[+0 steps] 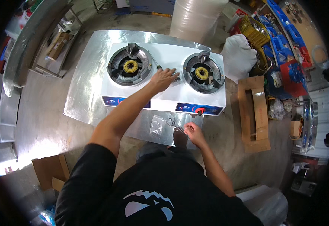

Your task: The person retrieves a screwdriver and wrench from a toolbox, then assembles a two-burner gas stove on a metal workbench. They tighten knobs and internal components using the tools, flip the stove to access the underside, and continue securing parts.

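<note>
White two-burner gas stove (167, 94) lies flat on the metal-sheeted worktop (83, 86); silvery adjustable wrench (177, 127) slants near its front edge

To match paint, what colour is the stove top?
The stove top is white; the head view shows it best.

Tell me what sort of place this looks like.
Probably a workshop where gas stoves are assembled or serviced: a two-burner stove sits on a metal worktop with an adjustable wrench in front of it, and blue parts bins line the right side.
</note>
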The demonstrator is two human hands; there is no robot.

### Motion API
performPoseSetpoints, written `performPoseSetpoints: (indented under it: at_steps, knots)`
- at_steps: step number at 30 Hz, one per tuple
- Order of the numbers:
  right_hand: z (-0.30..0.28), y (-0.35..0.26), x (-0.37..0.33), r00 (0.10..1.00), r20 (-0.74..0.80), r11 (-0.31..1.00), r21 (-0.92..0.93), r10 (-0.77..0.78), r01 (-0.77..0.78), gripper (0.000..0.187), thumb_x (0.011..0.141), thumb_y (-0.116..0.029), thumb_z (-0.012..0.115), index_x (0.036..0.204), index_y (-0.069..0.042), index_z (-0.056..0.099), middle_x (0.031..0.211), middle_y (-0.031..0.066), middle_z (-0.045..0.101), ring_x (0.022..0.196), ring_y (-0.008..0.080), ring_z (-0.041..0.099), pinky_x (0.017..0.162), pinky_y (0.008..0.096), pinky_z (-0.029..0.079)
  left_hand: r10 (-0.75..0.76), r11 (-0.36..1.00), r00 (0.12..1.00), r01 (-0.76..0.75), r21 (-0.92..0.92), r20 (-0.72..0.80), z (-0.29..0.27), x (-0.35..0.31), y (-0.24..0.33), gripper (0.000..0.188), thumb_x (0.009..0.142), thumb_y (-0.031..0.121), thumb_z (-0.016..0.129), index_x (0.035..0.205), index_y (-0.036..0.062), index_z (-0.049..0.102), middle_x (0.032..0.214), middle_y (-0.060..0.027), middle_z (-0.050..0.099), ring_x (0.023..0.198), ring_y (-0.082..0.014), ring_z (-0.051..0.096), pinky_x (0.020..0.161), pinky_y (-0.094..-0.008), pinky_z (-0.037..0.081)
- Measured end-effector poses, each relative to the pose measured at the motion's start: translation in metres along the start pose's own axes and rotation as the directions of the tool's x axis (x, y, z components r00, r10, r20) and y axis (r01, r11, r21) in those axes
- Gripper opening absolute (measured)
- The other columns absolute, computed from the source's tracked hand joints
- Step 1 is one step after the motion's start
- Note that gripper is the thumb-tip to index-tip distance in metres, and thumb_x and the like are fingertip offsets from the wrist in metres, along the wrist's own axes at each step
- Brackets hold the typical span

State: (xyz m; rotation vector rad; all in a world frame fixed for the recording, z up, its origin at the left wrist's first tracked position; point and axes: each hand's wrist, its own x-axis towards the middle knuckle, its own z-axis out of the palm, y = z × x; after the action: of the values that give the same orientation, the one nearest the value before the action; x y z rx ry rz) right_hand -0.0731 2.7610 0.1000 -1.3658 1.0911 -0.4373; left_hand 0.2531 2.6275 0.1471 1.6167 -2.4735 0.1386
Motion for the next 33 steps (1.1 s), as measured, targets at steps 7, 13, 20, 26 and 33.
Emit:
performPoseSetpoints:
  at_steps: [7, 13, 20, 26, 33]
  knots:
    - [-0.042, 0.049, -0.040, 0.966, -0.162, 0.977, 0.100, 0.202, -0.187, 0.012, 0.099, -0.011, 0.061, 0.107, -0.003, 0.065, 0.086, 0.0039, 0.067, 0.076, 0.0112, 0.063, 0.069, 0.0262, 0.051, 0.005, 0.997, 0.924, -0.032, 0.064, 0.383, 0.002, 0.040, 0.000, 0.054, 0.085, 0.009, 0.070, 0.134, 0.0145, 0.050, 0.125, -0.0139, 0.057, 0.114, -0.0321, 0.062, 0.084, -0.0439, 0.058]
    - [-0.053, 0.096, -0.089, 0.923, -0.174, 0.920, 0.261, 0.344, -0.293, 0.014, 0.100, -0.010, 0.059, 0.111, -0.003, 0.064, 0.086, 0.0029, 0.066, 0.073, 0.0115, 0.060, 0.067, 0.0265, 0.049, 0.057, 0.982, 0.854, -0.140, 0.124, 0.516, 0.002, 0.038, 0.011, 0.064, 0.081, 0.011, 0.075, 0.137, 0.0212, 0.048, 0.123, -0.0146, 0.058, 0.114, -0.0338, 0.062, 0.083, -0.0443, 0.059]
    - [-0.055, 0.103, -0.088, 0.941, -0.103, 0.919, 0.275, 0.322, -0.284, 0.013, 0.100, -0.010, 0.059, 0.107, -0.001, 0.065, 0.085, 0.0039, 0.066, 0.075, 0.0114, 0.061, 0.070, 0.0274, 0.051, -0.095, 0.988, 0.964, 0.061, 0.141, 0.248, -0.059, 0.016, 0.070, 0.021, 0.091, 0.012, 0.060, 0.112, 0.0089, 0.059, 0.103, -0.0144, 0.058, 0.103, -0.0308, 0.062, 0.073, -0.0415, 0.062]
    - [-0.055, 0.101, -0.044, 0.988, -0.045, 0.973, 0.184, 0.151, -0.140, 0.011, 0.100, -0.009, 0.060, 0.104, 0.000, 0.065, 0.083, 0.0040, 0.066, 0.073, 0.0106, 0.061, 0.068, 0.0267, 0.051, -0.390, 0.912, 0.920, 0.392, -0.116, 0.046, -0.156, -0.089, 0.185, 0.022, 0.085, 0.004, 0.059, 0.107, 0.0054, 0.054, 0.105, -0.0172, 0.051, 0.107, -0.0360, 0.056, 0.073, -0.0426, 0.060]
    - [-0.018, 0.064, 0.016, 0.994, 0.107, 0.998, 0.062, -0.020, 0.013, 0.009, 0.100, -0.009, 0.060, 0.102, -0.001, 0.064, 0.080, 0.0033, 0.065, 0.070, 0.0107, 0.060, 0.065, 0.0267, 0.050, -0.620, 0.784, 0.710, 0.582, 0.218, 0.334, -0.094, -0.186, 0.159, 0.022, 0.091, 0.011, 0.060, 0.112, 0.0077, 0.056, 0.107, -0.0144, 0.055, 0.102, -0.0325, 0.060, 0.068, -0.0343, 0.062]
